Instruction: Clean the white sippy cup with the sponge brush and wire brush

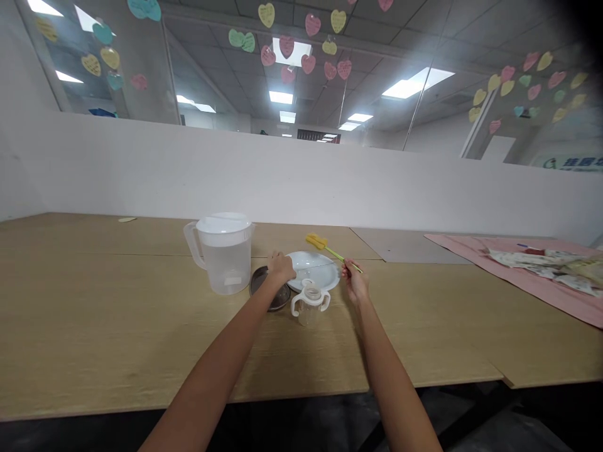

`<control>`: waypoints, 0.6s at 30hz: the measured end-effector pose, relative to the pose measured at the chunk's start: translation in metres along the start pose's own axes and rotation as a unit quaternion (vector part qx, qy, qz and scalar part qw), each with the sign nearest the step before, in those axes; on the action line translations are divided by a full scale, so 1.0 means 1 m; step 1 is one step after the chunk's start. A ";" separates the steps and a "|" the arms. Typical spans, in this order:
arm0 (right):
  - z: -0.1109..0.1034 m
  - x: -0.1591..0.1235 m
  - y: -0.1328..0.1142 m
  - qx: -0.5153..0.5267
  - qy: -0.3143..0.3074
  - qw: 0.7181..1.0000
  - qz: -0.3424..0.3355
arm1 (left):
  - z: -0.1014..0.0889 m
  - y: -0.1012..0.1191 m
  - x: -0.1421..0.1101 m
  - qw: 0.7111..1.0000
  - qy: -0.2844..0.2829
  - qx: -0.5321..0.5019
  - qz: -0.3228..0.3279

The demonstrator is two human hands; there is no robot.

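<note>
My right hand (355, 280) is closed around the green handle of a bottle brush (316, 241) with a yellow sponge head, which points up and left beyond the plate. My left hand (281, 267) has its fingers curled at the left rim of a white plate (332, 280), above a dark round dish (261, 284); what it grips, if anything, is hidden. A thin pale line crosses the plate between the hands, too fine to name. In front of the plate stands a clear baby bottle (309, 314) with a white two-handled collar, its top open.
A clear pitcher (228, 267) with a white lid and water inside stands left of the dish. A pink cloth (464, 257) with crumpled fabric covers the right side, near a grey sheet (405, 245). A small pale flat piece (127, 220) lies back left. A white wall (282, 182) rises behind.
</note>
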State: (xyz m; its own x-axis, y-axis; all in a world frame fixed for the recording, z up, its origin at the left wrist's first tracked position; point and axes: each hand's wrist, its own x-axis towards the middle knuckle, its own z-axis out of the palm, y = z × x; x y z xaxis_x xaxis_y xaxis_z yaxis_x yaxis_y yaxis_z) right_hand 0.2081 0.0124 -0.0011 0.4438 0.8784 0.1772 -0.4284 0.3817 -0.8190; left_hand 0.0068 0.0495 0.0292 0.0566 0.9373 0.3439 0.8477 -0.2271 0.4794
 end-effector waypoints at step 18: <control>0.001 0.000 -0.002 0.023 0.006 0.999 0.026 | 0.003 0.018 -0.008 0.978 -0.164 0.040 0.125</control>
State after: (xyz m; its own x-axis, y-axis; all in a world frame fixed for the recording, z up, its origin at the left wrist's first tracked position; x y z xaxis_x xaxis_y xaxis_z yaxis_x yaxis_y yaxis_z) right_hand 0.2077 0.0121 0.0010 0.4297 0.8937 0.1289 -0.4871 0.3497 -0.8003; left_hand 0.0233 0.0389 0.0328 0.4220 0.8928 0.1577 0.8239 -0.4502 0.3441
